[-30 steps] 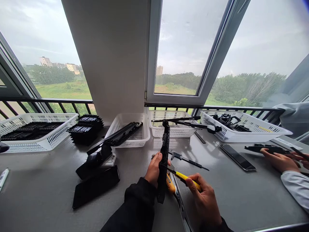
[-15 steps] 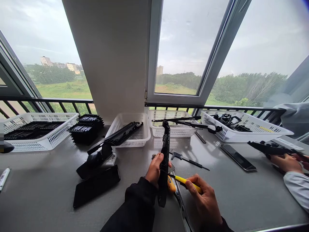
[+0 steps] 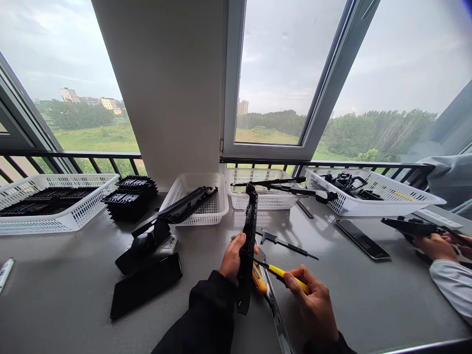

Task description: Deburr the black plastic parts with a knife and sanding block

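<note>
My left hand [image 3: 233, 256] is closed around a long, narrow black plastic part [image 3: 251, 211], which stands nearly upright over the table. In my right hand [image 3: 312, 297] is a slim yellow-handled knife [image 3: 278, 271], gripped between thumb and fingers. Its thin dark tip reaches the lower half of the black part near my left hand; whether it touches is too fine to tell. Behind and below the part lie an orange-yellow tool [image 3: 259, 280] and a long metal strip [image 3: 279, 322]. A dark caliper [image 3: 283, 242] rests just beyond my hands.
White baskets [image 3: 75, 216] [image 3: 201, 218] [image 3: 391, 209] line the window side, several holding black parts. Stacked black parts [image 3: 129, 209], a black phone [image 3: 146, 285] and a marker [image 3: 5, 273] lie left. On the right are another phone [image 3: 361, 239] and a co-worker's hands [image 3: 437, 247] holding a black part.
The view has shifted slightly, so most things sit a little further left. The knife's tip remains beside the black part, with both my hands keeping their grip.
</note>
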Demonstrator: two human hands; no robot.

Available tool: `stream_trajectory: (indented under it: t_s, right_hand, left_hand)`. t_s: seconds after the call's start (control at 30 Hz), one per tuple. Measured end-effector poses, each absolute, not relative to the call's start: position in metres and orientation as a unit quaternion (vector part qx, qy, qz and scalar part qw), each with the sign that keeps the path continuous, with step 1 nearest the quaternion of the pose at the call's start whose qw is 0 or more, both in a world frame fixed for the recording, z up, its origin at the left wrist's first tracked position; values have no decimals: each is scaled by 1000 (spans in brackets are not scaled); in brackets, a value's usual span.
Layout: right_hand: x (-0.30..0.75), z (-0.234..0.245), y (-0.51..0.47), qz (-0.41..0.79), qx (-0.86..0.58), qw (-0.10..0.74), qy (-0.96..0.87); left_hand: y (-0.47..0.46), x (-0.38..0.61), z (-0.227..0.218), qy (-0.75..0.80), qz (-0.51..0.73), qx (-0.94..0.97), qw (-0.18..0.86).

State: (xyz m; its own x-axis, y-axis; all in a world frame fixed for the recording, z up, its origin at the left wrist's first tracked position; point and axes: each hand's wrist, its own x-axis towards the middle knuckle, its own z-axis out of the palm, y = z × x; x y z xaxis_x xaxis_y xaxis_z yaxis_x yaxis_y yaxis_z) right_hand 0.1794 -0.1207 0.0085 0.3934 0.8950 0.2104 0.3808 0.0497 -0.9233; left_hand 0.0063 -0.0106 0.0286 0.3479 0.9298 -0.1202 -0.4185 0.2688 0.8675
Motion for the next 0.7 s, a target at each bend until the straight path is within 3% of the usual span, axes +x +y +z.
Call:
stream_trajectory:
  t_s: [0.7]
  right_hand:
    - [188,-7,-117,248,-644,525,-497]
  left_hand:
    - [-10,8,28,328,467,372,732]
